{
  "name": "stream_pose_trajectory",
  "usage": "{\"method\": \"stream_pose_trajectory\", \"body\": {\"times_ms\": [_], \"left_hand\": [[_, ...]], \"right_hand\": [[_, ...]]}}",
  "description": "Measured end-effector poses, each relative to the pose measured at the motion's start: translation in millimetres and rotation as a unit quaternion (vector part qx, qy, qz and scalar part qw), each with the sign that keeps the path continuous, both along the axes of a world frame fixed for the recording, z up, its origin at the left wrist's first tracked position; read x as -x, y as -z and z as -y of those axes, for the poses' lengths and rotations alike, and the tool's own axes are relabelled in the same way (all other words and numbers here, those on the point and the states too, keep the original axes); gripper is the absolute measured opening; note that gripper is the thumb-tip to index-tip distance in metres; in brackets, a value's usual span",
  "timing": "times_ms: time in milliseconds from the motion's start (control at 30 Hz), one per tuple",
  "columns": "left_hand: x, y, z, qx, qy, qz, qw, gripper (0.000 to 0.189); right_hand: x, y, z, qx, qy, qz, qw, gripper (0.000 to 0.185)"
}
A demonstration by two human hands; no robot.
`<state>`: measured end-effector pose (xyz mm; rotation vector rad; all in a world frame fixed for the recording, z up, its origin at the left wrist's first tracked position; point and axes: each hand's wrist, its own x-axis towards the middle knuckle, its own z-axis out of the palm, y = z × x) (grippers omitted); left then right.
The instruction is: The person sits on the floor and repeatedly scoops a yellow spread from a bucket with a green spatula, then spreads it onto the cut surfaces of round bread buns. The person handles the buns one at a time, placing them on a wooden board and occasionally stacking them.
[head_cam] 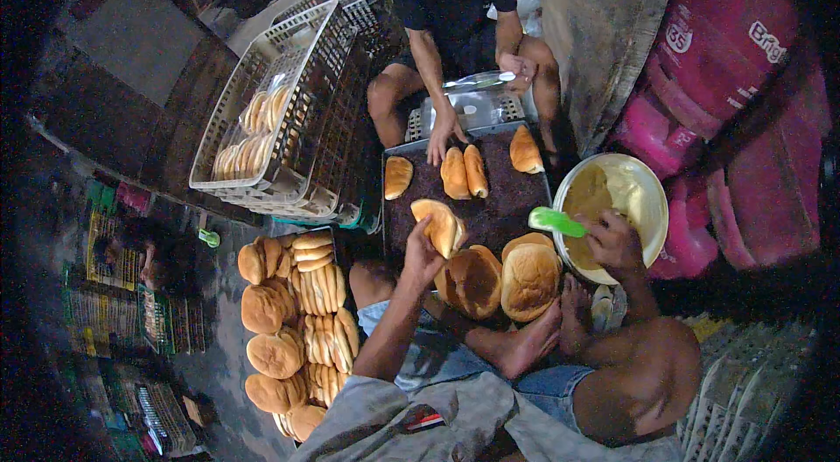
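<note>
My left hand (423,255) grips a folded bread bun (434,220) above a tray of dark brown sprinkles (413,226). In my right hand (610,240) is a spreader with a bright green blade or handle (556,221), held over the rim of a pale tub (656,212). Yellowish-brown spread (587,189) coats the inside of that tub. Two stacks of round buns, one darker (469,281) and one lighter (530,281), sit between my legs and the tray. Several filled buns (454,173) lie on the sprinkles.
Across the tray a person (449,16) reaches a hand (446,134) to the buns, with a clear plastic bag (476,101) before them. Stacked buns (275,355) fill the left side. Plastic crates (321,134) stand behind them; pink sacks (722,55) lean at right.
</note>
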<state>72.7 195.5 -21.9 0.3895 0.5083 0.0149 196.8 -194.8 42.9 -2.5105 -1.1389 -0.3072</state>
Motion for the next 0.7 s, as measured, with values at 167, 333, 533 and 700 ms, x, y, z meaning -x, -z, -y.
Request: {"method": "stream_pose_trajectory", "body": {"times_ms": [167, 333, 533, 700], "left_hand": [[-31, 76, -51, -0.511, 0.027, -0.027, 0.859, 0.056], [-49, 107, -7, -0.882, 0.374, -0.192, 0.212, 0.055], [-68, 108, -75, -0.359, 0.383, 0.172, 0.834, 0.033], [-69, 122, -97, -0.254, 0.117, -0.172, 0.945, 0.035]], "right_hand": [[9, 8, 18, -0.101, 0.08, -0.096, 0.987, 0.039], [22, 37, 33, -0.124, 0.115, -0.233, 0.958, 0.034], [35, 46, 44, -0.172, 0.163, -0.205, 0.95, 0.033], [31, 55, 58, -0.202, 0.183, -0.24, 0.932, 0.03]]}}
